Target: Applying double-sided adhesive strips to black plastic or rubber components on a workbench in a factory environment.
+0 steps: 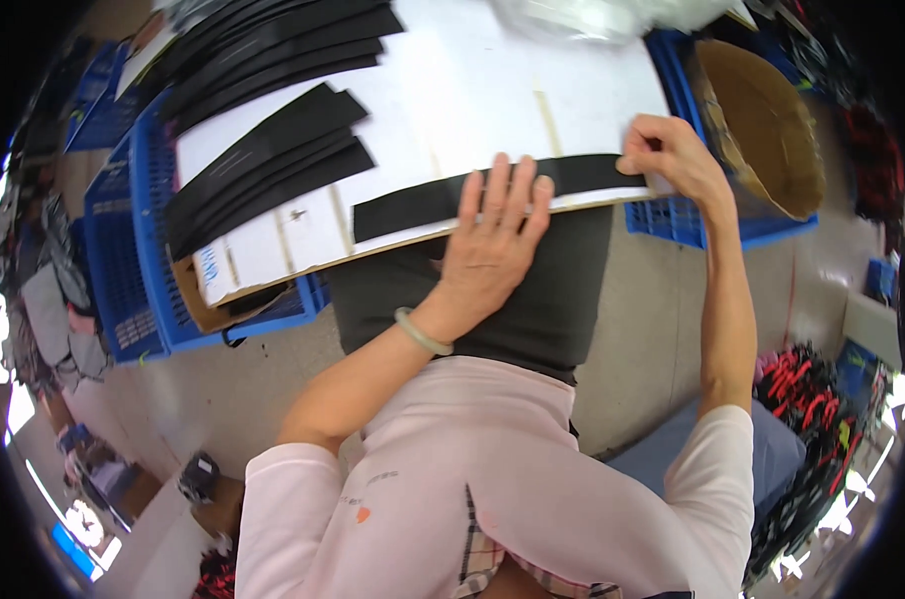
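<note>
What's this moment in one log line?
left hand: flat on black strip; right hand: at strip's right end; white board: beneath strip; other black strips: at left

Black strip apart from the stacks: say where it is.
Head view: the black strip lies on the white board along its near edge, right of the smaller stack, under the left hand, its right end at the right hand.

one left hand [487,258], one right hand [678,160], one black strip [408,211] lying singly, two groups of overlapping black strips [268,170] too layered to count, one pale bracelet [419,333], one white tabletop [462,95], one open cardboard box [762,130] at the right
</note>
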Demonstrator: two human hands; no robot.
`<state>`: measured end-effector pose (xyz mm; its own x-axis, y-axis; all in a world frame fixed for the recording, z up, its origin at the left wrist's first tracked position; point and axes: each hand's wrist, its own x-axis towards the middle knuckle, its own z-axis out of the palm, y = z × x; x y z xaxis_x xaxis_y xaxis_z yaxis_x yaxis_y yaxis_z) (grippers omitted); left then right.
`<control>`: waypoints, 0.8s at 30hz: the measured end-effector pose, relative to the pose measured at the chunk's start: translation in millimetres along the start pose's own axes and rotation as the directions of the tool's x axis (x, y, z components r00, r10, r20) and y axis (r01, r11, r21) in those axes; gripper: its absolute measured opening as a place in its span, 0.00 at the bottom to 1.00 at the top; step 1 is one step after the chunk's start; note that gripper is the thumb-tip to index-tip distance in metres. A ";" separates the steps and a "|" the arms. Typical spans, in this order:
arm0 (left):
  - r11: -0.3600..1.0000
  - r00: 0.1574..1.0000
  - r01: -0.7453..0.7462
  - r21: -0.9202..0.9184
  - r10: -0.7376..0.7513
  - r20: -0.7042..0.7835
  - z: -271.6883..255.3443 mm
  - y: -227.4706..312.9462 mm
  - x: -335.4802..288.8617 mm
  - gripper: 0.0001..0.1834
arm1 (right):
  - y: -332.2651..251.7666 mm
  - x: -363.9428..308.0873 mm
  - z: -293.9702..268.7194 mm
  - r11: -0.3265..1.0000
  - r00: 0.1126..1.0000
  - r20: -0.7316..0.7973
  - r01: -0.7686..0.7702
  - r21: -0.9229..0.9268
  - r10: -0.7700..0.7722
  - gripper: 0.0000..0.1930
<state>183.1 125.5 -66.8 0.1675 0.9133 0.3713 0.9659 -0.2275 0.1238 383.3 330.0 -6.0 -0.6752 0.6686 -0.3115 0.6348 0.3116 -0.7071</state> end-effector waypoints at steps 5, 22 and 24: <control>1.000 0.998 0.000 -0.015 0.000 -0.062 2.8 -3.7 -1.4 0.25 | -6.5 2.5 2.8 0.998 0.998 -0.012 -0.062 0.020 0.062 0.09; 0.999 0.999 -0.003 -0.045 0.001 -0.032 -2.0 -5.2 -2.4 0.25 | -34.7 2.0 26.1 0.981 0.955 -0.250 0.126 -0.148 -0.161 0.11; 1.000 0.998 0.001 -0.007 -0.002 -0.062 -0.4 -5.2 -4.6 0.25 | -70.5 19.9 55.8 0.865 0.832 -0.262 0.423 -0.272 -0.489 0.14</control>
<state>177.2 122.4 -68.7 0.1533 0.8908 0.4277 0.9646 -0.2288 0.1308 304.2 283.6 2.2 -0.7738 0.5808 0.2530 0.3655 0.7355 -0.5705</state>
